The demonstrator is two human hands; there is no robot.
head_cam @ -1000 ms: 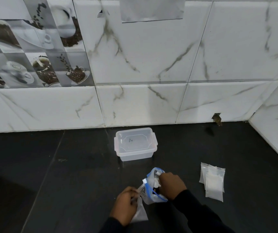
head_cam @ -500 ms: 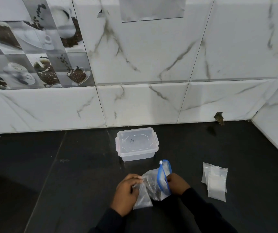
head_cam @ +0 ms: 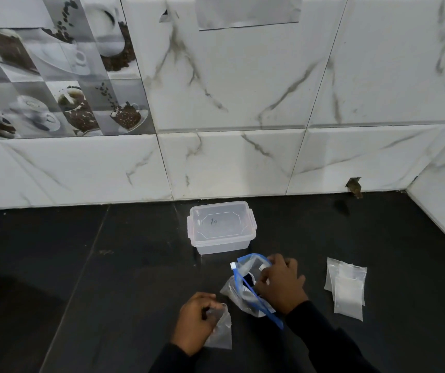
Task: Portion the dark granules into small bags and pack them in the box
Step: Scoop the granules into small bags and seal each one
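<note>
Now we see the two hands apart where half a second ago they met over the work. The left hand [head_cam: 195,323] has drawn the small bag [head_cam: 221,332] down and away from the zip bag [head_cam: 238,294], and the right hand [head_cam: 281,284] has come over that bag's mouth. We judge this to be a pause between portions rather than a pour.

The left hand's fingers curl round the small bag's neck and pinch it. The right hand's fingers bend onto the gaping rim of the zip bag and grip it.

A dark patch shows inside the mouth. It may be the dark granules, though through crumpled film over a black counter [head_cam: 108,292] we cannot be sure.

The zip bag is soft, wrinkled clear plastic with a stiff blue closure strip [head_cam: 269,314], and it slumps on the counter. The small bag is thin, flat and limp, so it will need holding open.

The box [head_cam: 221,247] is rigid translucent plastic with rounded corners, and its clip lid [head_cam: 220,223] is still on. It stands just behind the hands. Spare bags [head_cam: 347,292] lie stacked flat, well to the right.
</note>
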